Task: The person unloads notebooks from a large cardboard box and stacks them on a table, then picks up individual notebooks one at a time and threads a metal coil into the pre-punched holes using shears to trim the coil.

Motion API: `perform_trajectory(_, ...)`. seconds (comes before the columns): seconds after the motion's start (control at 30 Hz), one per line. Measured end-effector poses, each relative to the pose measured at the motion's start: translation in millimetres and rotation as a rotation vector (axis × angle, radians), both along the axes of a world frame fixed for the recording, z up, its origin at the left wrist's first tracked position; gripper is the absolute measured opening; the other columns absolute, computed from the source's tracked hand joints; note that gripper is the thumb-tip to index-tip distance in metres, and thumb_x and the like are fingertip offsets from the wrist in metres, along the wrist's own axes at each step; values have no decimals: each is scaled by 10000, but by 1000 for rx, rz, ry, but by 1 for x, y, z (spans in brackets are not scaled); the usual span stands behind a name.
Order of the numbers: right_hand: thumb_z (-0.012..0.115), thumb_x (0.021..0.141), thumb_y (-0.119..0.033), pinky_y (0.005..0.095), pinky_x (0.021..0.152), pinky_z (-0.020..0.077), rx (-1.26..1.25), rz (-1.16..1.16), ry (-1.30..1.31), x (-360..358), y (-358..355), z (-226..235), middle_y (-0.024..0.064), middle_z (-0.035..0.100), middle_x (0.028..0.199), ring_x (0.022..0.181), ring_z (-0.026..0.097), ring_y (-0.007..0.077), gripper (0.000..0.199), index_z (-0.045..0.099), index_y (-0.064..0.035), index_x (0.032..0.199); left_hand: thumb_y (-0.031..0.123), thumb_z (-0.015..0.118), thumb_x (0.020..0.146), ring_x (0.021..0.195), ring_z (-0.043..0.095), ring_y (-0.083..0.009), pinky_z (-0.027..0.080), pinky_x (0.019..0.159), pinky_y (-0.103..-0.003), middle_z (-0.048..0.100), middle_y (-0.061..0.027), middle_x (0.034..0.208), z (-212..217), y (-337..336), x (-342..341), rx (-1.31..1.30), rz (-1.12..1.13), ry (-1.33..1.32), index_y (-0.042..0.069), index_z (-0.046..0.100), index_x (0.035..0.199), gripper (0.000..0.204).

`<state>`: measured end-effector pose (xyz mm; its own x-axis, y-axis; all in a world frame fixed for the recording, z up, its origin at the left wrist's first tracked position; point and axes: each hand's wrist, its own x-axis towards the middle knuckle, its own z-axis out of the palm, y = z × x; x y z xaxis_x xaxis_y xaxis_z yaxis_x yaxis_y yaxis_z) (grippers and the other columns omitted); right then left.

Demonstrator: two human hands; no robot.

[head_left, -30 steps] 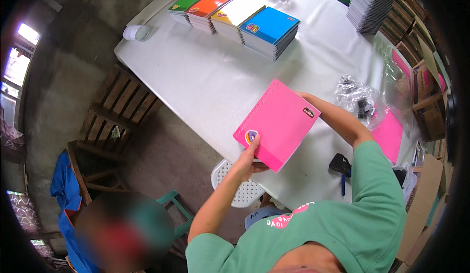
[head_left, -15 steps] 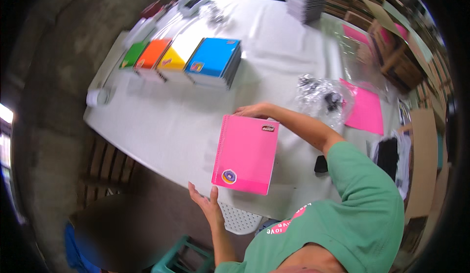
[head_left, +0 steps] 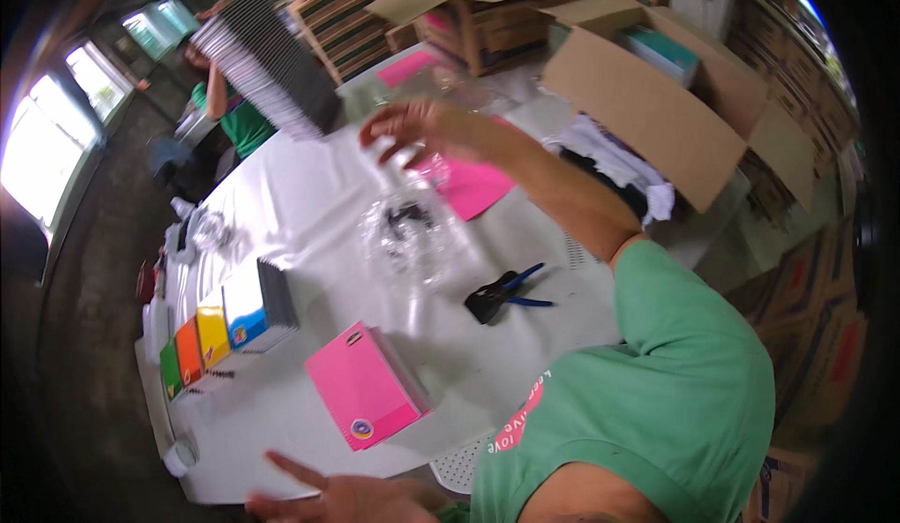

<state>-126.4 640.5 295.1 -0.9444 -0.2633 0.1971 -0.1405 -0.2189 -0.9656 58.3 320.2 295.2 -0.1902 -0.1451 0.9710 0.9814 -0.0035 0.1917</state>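
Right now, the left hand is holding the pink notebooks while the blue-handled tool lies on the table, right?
Not quite: the head view shows the left hand open and apart from the pink notebooks, which rest on the table. The blue-handled tool does lie there.

A workshop, by its stacked cartons (head_left: 797, 82), notebook piles (head_left: 361, 382), pliers (head_left: 497, 293).

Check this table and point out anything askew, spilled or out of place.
The crumpled clear plastic looks out of place, lying loose near the neatly piled pink notebooks; the blue-handled tool lies nearby. The tall stack seems to lean, though the fisheye view may cause that. No spill shows.
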Motion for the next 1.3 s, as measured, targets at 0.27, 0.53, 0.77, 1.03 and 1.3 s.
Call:
perform_trajectory(0.27,634,823,-410,340,862,457,277,-841,265,145,308,125,44,562,1176,1026,550,190,522,509,-91,1216,380,577,792,1350,199,-224,-3,1057,-689,334,-31,1334,94,182,24,336,-1211,518,210,459,1268,520)
perform_trajectory(0.53,549,819,-463,542,752,426,-1010,-1667,-222,250,582,6,126,449,1057,900,455,300,454,490,-126,1118,-6,519,662,1407,3,-248,132,1035,-692,9,62,1520,125,370,34,367,-397,558,464,134,1406,960)
perform_trajectory(0.77,310,912,-414,430,1018,321,-1386,-1653,-777,202,577,-108,83,404,1402,1248,405,268,536,432,-102,1330,-16,563,615,1353,222,-230,189,1050,-629,207,27,1461,146,483,63,603,-360,598,361,288,1383,899)
perform_trajectory(1.03,371,924,-376,364,898,453,-1310,-1823,-826,161,555,-103,170,510,1285,1127,529,292,518,538,37,1188,154,579,750,1291,343,-259,269,1044,-554,397,-94,1327,134,553,35,483,-469,611,112,498,1250,508)
perform_trajectory(1.3,369,904,-436,437,947,415,-1089,-1938,-973,175,593,-127,221,565,1179,1111,534,349,586,554,78,1116,387,523,772,1335,265,-340,320,1005,-563,347,-211,1375,10,839,-74,-111,106,-1644,68,512,1246,571)
